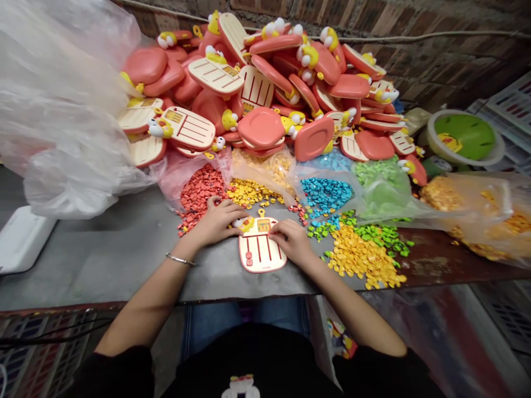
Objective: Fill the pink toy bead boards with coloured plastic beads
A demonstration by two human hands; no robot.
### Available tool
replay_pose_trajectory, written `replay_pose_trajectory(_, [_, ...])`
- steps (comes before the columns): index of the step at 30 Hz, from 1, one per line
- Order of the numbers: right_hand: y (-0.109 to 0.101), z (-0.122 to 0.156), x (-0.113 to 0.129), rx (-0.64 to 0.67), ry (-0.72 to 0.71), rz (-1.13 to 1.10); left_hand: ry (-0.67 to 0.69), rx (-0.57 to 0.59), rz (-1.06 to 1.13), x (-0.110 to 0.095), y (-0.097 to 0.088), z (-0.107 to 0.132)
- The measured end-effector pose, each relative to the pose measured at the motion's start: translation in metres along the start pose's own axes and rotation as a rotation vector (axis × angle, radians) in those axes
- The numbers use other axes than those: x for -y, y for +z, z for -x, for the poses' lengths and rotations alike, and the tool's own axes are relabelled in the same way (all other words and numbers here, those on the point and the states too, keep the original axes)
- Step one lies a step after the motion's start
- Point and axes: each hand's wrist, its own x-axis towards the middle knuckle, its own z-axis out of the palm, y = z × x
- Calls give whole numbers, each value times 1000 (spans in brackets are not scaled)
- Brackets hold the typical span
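Note:
In front of me on the grey table lies a cream toy board point(263, 260) with a pink rim, dark red slots and a yellow animal head at its upper left. Two small red pieces point(249, 257) sit at the lower end of its left slot. My left hand point(219, 222) is closed at the board's upper left corner, thumb and fingers about the yellow head. At the upper right edge, my right hand point(291, 241) is pinched over the slots; what its fingertips hold is too small to make out. Loose red pieces point(201, 190) lie just beyond my left hand.
Behind are piles of yellow pieces point(253, 192) and blue pieces point(326, 193), spilling from plastic bags. Yellow round pieces point(360, 254) and green pieces point(388, 237) lie at right. Many similar boards point(261, 127) are heaped against the brick wall. A large plastic bag point(70, 110) stands left.

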Motion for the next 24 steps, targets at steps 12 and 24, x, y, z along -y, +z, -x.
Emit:
replay_pose_trajectory(12, [19, -9, 9, 67, -45, -130, 23, 16, 52, -3, 3, -2])
replay_pose_trajectory(24, [-4, -16, 44, 344, -18, -348, 18, 34, 83, -2, 2, -2])
